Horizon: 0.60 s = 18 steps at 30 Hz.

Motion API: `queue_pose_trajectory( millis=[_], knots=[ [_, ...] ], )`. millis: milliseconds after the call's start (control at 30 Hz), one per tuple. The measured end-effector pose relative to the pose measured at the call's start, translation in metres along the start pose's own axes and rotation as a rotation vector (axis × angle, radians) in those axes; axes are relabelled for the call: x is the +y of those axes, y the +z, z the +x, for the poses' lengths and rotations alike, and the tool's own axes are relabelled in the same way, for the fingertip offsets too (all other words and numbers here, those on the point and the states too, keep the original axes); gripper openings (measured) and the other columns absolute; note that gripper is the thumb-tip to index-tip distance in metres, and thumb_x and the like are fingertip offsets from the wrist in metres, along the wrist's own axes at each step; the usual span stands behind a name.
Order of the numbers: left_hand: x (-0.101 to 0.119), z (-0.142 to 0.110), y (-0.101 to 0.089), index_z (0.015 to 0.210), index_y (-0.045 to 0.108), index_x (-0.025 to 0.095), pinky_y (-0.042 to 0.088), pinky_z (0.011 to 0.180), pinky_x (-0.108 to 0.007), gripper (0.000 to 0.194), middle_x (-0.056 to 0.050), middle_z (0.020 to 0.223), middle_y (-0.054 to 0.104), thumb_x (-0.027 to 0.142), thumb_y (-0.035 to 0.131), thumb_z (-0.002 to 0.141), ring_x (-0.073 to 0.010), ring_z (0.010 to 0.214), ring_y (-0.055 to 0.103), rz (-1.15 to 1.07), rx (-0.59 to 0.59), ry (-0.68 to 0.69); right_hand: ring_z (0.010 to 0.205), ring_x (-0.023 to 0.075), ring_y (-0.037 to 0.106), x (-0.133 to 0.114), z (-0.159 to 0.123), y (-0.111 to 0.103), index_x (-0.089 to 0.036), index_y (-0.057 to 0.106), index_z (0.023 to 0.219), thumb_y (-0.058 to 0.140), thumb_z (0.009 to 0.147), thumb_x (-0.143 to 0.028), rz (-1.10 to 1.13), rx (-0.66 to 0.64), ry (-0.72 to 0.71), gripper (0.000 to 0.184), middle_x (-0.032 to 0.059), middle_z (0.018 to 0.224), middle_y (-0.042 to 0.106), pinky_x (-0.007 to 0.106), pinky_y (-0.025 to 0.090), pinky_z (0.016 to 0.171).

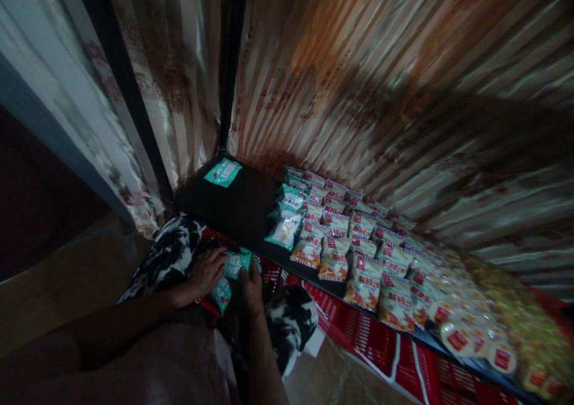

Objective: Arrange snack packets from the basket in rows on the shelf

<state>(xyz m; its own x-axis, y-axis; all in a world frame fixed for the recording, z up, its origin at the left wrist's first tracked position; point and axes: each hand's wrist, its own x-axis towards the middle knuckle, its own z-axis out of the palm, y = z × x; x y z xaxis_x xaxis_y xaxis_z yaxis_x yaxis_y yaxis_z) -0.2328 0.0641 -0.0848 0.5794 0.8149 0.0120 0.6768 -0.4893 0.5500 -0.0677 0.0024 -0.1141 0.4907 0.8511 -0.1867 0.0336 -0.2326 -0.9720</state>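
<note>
My left hand (pixel 208 271) lies with its fingers stretched out on the left edge of a teal snack packet (pixel 235 264) in my lap. At the packet's right edge, my right hand (pixel 252 286) has its thumb and fingers closed on it. Another teal packet (pixel 221 296) lies lower, between my forearms. Under these packets, parts of a red basket (pixel 211 234) show between my knees. The dim light hides some of the fingertips.
A black shelf (pixel 244 204) runs in front of me. One teal packet (pixel 223 172) lies at its left corner; more teal packets (pixel 285 228) stand beside rows of white-and-orange packets (pixel 364 282). Round packaged snacks (pixel 457 338) follow. Red baskets (pixel 376 348) sit below; curtains (pixel 359 82) hang behind.
</note>
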Motion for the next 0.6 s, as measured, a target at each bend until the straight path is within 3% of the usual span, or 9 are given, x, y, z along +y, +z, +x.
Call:
queue_pose_trajectory(
  millis=[300,467,600],
  knots=[
    [-0.007,0.008,-0.003,0.122,0.051,0.018,0.032,0.106,-0.039,0.039,-0.008,0.13,0.052,0.034,0.041,0.088,-0.0209,0.122,0.044,-0.109,-0.019,-0.013,0.109,0.0238,0.057,-0.015,-0.003,-0.005,-0.019,0.057,0.123,0.062,0.072,-0.048,0.151,-0.065,0.083,0.059,0.0067,0.116,0.064,0.037,0.046,0.09],
    [-0.009,0.011,-0.015,0.117,0.055,0.017,0.038,0.099,-0.036,0.038,-0.009,0.118,0.059,0.033,0.047,0.083,-0.0221,0.112,0.052,-0.134,-0.19,-0.06,0.105,0.0244,0.059,-0.018,-0.002,-0.007,-0.019,0.062,0.116,0.068,0.067,-0.046,0.197,-0.084,0.128,0.057,0.0068,0.114,0.065,0.037,0.047,0.088],
    [-0.011,0.01,-0.029,0.122,0.053,0.017,0.039,0.097,-0.033,0.049,-0.009,0.124,0.057,0.044,0.048,0.081,-0.0232,0.113,0.053,-0.182,-0.354,-0.117,0.098,0.0239,0.061,-0.018,-0.003,-0.005,-0.017,0.065,0.112,0.066,0.068,-0.049,0.205,-0.08,0.159,0.054,0.0077,0.106,0.068,0.036,0.048,0.084]
  ],
)
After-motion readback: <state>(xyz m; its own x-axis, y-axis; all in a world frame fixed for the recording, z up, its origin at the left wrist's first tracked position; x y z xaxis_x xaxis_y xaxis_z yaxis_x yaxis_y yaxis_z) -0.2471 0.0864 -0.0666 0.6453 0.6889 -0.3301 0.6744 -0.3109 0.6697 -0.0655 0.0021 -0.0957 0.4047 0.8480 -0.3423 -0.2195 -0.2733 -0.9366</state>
